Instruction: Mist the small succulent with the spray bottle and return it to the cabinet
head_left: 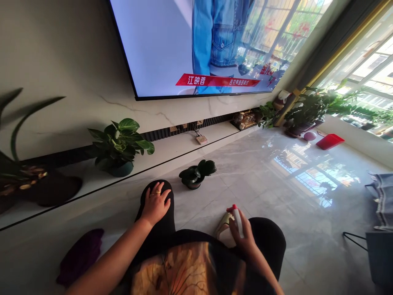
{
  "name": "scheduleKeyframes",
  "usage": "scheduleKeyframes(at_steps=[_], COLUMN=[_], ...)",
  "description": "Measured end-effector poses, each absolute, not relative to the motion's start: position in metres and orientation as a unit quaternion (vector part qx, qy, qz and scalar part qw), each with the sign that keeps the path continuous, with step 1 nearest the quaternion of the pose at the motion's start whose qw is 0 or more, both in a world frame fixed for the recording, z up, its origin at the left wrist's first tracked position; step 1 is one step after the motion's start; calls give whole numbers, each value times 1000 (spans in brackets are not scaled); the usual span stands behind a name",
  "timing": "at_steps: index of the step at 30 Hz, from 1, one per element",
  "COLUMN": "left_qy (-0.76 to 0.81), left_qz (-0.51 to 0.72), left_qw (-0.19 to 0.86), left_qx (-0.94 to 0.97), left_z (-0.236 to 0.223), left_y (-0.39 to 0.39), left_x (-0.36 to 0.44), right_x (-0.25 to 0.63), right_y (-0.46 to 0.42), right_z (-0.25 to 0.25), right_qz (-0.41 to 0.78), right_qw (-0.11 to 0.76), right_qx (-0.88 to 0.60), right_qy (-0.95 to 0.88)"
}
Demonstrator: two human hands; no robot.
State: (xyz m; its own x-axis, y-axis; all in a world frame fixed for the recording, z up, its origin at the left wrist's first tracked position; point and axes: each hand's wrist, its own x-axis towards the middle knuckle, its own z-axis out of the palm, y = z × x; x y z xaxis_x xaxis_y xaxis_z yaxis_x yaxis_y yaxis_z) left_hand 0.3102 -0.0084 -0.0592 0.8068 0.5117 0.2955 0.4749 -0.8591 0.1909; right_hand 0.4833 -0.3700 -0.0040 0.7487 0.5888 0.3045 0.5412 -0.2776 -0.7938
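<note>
My left hand lies palm down on my left knee, its fingers spread, a ring on one of them. By my right thigh, my right hand is wrapped around a spray bottle with a white upper part and a red nozzle tip. Most of the bottle is hidden by the hand. On the floor just beyond my knees stands a small potted plant with broad dark green leaves, touched by neither hand. A purple cloth lies on the floor to the left of my left arm.
A low white ledge runs along the wall, bearing a leafy plant in a green pot and a small box. Above hangs a large television. At right are a red bin, several window plants and a dark stool.
</note>
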Motion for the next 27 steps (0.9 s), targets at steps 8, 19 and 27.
scheduleKeyframes(at_steps=[8,19,27], left_qy=[230,238,239], left_qz=[169,170,172], left_qw=[57,52,51], left_qx=[957,955,954], left_z=[-63,-60,-62], left_y=[-18,-15,-14], left_x=[322,311,310], right_x=[486,464,476], right_y=[-414,-445,-445], right_z=[87,82,89], right_qz=[94,130,168], right_qw=[430,442,417], right_qx=[-811,-837,-831], right_qy=[-385,-295,-326])
